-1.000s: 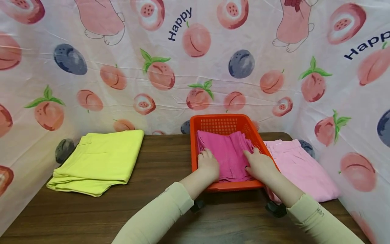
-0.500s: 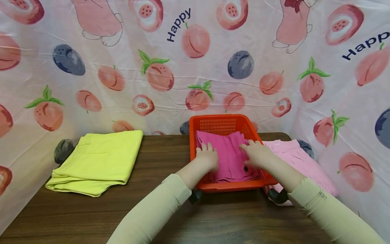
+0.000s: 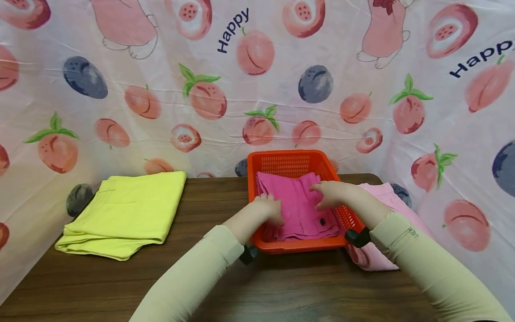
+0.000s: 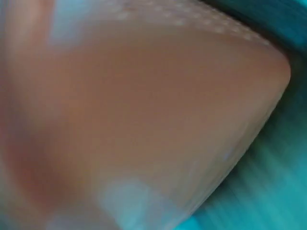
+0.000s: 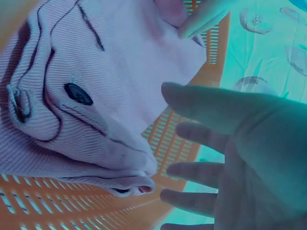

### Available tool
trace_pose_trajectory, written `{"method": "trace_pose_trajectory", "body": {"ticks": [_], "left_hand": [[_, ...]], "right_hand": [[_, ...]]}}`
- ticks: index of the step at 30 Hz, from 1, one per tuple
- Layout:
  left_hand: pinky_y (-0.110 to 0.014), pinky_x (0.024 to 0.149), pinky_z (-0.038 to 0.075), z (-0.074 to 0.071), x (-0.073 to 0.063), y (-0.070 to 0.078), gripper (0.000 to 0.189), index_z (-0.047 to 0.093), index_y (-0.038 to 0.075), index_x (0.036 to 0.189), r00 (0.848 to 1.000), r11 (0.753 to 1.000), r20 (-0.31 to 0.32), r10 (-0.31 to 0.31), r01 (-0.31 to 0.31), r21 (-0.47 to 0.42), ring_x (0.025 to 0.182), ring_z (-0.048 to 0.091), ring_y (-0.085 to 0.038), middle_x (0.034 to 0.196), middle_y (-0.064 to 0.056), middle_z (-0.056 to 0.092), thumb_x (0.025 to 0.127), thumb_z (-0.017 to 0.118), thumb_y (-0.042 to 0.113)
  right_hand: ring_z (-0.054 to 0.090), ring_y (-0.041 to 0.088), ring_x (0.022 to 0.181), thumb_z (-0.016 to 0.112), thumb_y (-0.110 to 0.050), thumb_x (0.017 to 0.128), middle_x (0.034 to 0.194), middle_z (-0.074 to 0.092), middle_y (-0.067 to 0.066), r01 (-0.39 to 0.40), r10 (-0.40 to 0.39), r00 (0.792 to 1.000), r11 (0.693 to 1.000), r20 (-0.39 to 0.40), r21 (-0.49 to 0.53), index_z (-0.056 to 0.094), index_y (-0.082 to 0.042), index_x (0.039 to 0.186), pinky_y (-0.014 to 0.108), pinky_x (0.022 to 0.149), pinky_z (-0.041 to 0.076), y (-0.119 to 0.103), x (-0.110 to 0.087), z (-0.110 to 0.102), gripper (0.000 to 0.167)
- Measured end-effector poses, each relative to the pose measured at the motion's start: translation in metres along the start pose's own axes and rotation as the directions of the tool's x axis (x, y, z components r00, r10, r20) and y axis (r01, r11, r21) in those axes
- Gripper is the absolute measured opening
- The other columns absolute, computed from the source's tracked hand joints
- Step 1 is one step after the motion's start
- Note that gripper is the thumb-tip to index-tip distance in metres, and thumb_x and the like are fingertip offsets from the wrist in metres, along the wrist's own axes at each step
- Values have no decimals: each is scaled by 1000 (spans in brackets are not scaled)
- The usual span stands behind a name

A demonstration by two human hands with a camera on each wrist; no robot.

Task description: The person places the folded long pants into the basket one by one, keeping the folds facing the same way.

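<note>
We record the right hand [image 3: 335, 193] now lifted, fingers apart, the left hand [image 3: 268, 208] loose; we judge the magenta garment [image 3: 295, 203] released inside the red basket [image 3: 301, 245], toward the far edge of the table [image 3: 209, 214].

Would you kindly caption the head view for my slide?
Left hand and right hand over red basket holding folded magenta cloth.

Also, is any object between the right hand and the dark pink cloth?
Nothing visible: the right hand hangs over the red basket, with only a gap between its fingers and the dark pink cloth.
</note>
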State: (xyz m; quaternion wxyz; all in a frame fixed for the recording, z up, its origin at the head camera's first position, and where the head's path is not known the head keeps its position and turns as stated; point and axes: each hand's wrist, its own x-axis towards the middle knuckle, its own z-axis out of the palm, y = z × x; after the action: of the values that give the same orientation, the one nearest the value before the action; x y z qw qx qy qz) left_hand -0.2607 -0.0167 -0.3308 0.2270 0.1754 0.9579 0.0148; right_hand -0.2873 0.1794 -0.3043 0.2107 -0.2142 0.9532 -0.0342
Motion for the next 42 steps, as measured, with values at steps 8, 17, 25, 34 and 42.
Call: {"method": "trace_pose_trajectory", "body": {"ticks": [8, 17, 25, 34, 42], "left_hand": [[-45, 108, 28, -36, 1, 1, 64, 36, 7, 148, 995, 995, 23, 94, -93, -27, 138, 27, -29, 150, -17, 32, 95, 56, 37], [-43, 107, 30, -40, 27, 0, 50, 51, 4, 138, 998, 978, 40, -50, 57, -198, 136, 28, -32, 152, -19, 27, 96, 55, 31], [-51, 112, 11, -18, 48, -6, 72, 22, 6, 152, 985, 897, 47, -166, 171, -407, 143, 1, -37, 157, -20, 2, 94, 57, 30], [-46, 114, 5, 3, 53, -5, 75, 19, 11, 154, 975, 890, -39, -219, 183, -418, 143, -3, -34, 158, -20, -2, 92, 57, 30], [-44, 114, 0, 5, 53, -4, 77, 18, 10, 154, 973, 909, -19, -229, 207, -361, 143, -3, -36, 157, -21, -3, 91, 57, 31]], "right_hand": [[30, 43, 134, 66, -22, 90, 144, 36, 29, 10, -11, 1000, 999, 22, 48, 42, 0, 142, 54, 107, 26, 6, 10, -8, 62], [31, 38, 135, 59, -21, 93, 147, 34, 26, 70, -68, 997, 986, -21, 148, 37, 4, 144, 48, 110, 23, -4, 38, -14, 60], [22, 43, 137, 59, -23, 94, 146, 34, 26, 8, -10, 1000, 974, 6, 226, 31, 5, 146, 54, 110, 16, 1, 61, 2, 65], [-2, 43, 141, 65, -49, 85, 153, 17, 27, -34, 33, 999, 987, 10, 156, 31, -13, 151, 60, 108, -4, 41, 109, 38, 82], [-8, 47, 139, 64, -34, 88, 154, 5, 29, -149, 140, 987, 981, 75, 124, 28, 0, 149, 59, 110, 1, 14, 80, 28, 79]]}}
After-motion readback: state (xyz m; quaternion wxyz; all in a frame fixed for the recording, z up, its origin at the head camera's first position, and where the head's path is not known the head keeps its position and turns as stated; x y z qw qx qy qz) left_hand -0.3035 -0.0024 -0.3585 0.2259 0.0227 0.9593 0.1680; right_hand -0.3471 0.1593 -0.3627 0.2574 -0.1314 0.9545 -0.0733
